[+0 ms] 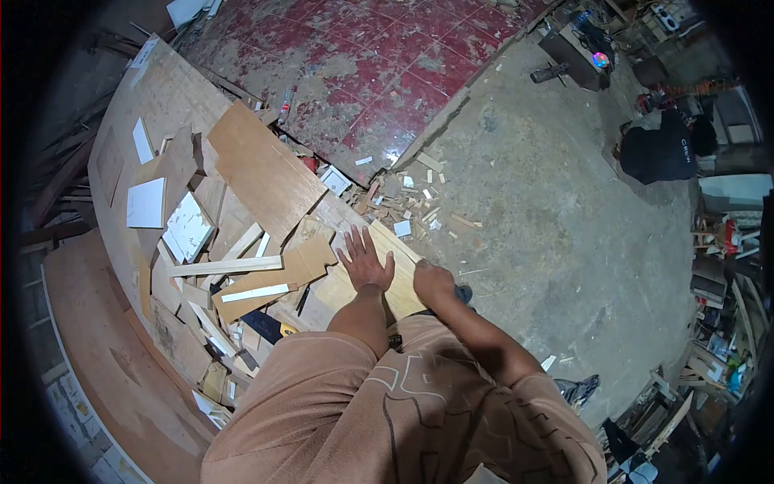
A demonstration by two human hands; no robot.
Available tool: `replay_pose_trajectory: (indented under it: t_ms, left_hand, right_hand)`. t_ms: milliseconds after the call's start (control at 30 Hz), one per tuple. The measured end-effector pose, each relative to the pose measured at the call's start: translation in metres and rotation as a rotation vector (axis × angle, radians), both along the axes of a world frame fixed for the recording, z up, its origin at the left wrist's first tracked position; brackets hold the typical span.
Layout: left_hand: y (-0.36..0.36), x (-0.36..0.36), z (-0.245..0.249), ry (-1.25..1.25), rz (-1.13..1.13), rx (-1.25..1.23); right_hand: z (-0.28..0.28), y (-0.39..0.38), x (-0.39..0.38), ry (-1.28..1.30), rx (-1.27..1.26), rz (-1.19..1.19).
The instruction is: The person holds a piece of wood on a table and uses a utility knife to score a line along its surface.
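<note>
My left hand [367, 262] lies flat with fingers spread on a pale wooden board [405, 297]. At the board's right edge my right hand [434, 285] is closed in a fist; whatever it grips, if anything, is hidden beneath the fingers. Left of my left hand is a torn brown sheet [310, 256] with a narrow white strip [256, 292] on it. A longer pale wood strip [226, 266] lies just beyond. Near my shirt, a dark tool with a yellow end [287, 329] is partly covered by scraps.
A large brown panel [266, 173] and several white-faced offcuts [146, 203] crowd the worktop at left. Small wood scraps [403, 211] litter the concrete floor [532, 226] beyond. Red tiles [379, 81] lie further off. A dark cloth [657, 152] and piled scrap line the right side.
</note>
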State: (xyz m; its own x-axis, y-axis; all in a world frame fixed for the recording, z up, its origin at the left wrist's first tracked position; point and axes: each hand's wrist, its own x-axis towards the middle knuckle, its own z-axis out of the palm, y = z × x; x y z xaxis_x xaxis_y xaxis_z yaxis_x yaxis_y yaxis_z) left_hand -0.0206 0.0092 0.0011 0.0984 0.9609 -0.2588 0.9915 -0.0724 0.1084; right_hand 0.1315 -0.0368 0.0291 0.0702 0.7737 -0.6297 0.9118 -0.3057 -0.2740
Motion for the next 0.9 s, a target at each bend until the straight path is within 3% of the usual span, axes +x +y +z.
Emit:
replay_pose_trajectory:
  t_ms: [100, 200, 467, 600, 667, 800, 867, 900]
  left_hand:
    - [-0.002, 0.000, -0.002, -0.005, -0.008, 0.000]
    - [-0.002, -0.001, -0.002, -0.003, -0.001, 0.002]
    - [0.000, 0.000, 0.000, -0.009, -0.001, 0.004]
    - [-0.002, 0.001, 0.001, -0.023, -0.001, 0.001]
    - [-0.001, 0.000, 0.002, -0.023, 0.004, -0.004]
    - [-0.001, 0.000, 0.003, -0.026, 0.003, -0.006]
    - [-0.001, 0.002, 0.003, -0.033, 0.010, -0.002]
    - [-0.001, 0.001, 0.003, -0.029, 0.011, -0.011]
  right_hand:
    - [0.071, -0.012, 0.017, -0.022, -0.185, 0.027]
    - [0.113, -0.017, 0.021, -0.013, -0.154, 0.049]
    - [0.019, 0.012, -0.006, -0.017, -0.131, -0.036]
    - [0.087, -0.001, 0.015, -0.049, -0.301, -0.027]
    - [0.125, 0.007, 0.020, -0.033, -0.356, 0.100]
    - [0.077, 0.016, 0.003, -0.055, -0.362, -0.005]
    - [0.019, 0.010, -0.003, -0.030, -0.100, 0.005]
    - [0.020, 0.008, -0.003, -0.028, -0.098, 0.004]
